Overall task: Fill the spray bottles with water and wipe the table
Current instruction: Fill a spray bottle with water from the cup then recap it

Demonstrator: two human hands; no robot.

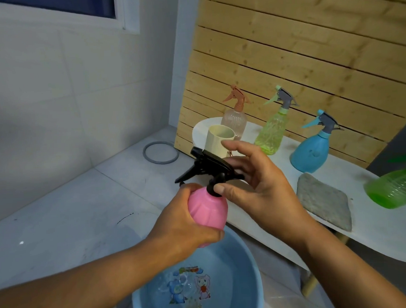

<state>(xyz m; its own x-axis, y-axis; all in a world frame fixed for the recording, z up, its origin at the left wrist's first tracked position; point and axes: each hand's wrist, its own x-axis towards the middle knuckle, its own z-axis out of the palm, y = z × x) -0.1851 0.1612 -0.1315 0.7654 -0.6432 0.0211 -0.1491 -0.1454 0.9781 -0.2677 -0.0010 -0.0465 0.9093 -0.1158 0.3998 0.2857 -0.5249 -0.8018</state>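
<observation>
Wood slats [309, 58] fill the far right of the scene, pale boards lying across with dark gaps between them. To the left is a white tiled wall [45, 90], and under it a grey tiled floor [61, 216]. A white table [373, 235] with a rounded end runs from the far middle to the near right, in front of the slats.

At the near middle a blue basin [238, 279] stands on the floor with some water in it. Cartoon pictures are printed on its bottom; a small line of writing is above them, but it is too blurred to read.

On the table, from far to near, stand a clear bottle [234, 120] with a brown spray head, a yellow-green bottle [271, 130], a blue bottle [311, 150] and, cut by the right edge, a green bottle [392, 188]. No label can be seen on any of them. A cream cup [217, 139] stands just beside the clear bottle. A grey cloth [323, 200] lies flat between the blue bottle and the green bottle.

The pink bottle [207, 211] is above the basin, held in the air. The left hand [183, 226] grips its body from below, fingers curled around it. The right hand [260, 186] holds the black spray head [209, 165] at its collar, the thumb on the neck, the other fingers half open behind the head.

A grey ring [160, 153] lies on the floor at the far left of the table.
</observation>
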